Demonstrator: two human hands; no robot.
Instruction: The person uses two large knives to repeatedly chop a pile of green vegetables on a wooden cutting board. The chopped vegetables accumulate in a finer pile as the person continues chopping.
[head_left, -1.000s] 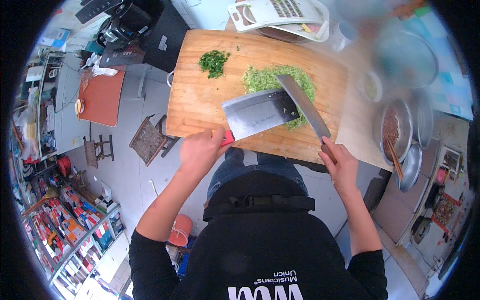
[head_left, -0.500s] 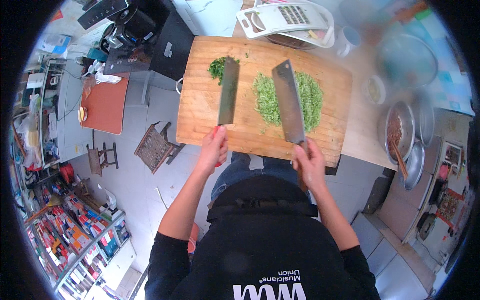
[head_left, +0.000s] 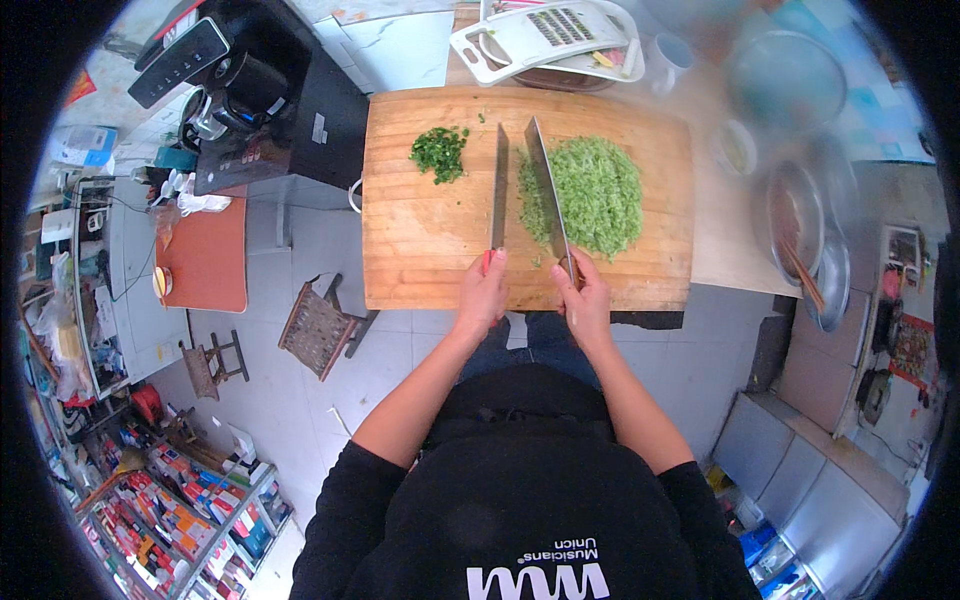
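Note:
My left hand is closed round the red handle of one cleaver, whose blade points away from me, edge-on. In my right hand is the handle of a second cleaver, its blade leaning left along the near-left side of a heap of finely chopped pale green vegetable. Both blades are above a wooden cutting board, apart from each other. A small pile of dark green chopped herbs lies on the board's far left, clear of both blades.
Behind the board sit a white grater and a white cup. To the right are a glass bowl and a metal bowl with chopsticks. A black appliance borders the left; a folding stool stands on the floor.
My left hand has brought its cleaver right, away from the herbs. My right hand has shifted left, and its blade has turned more edge-on, uncovering more of the pale green heap.

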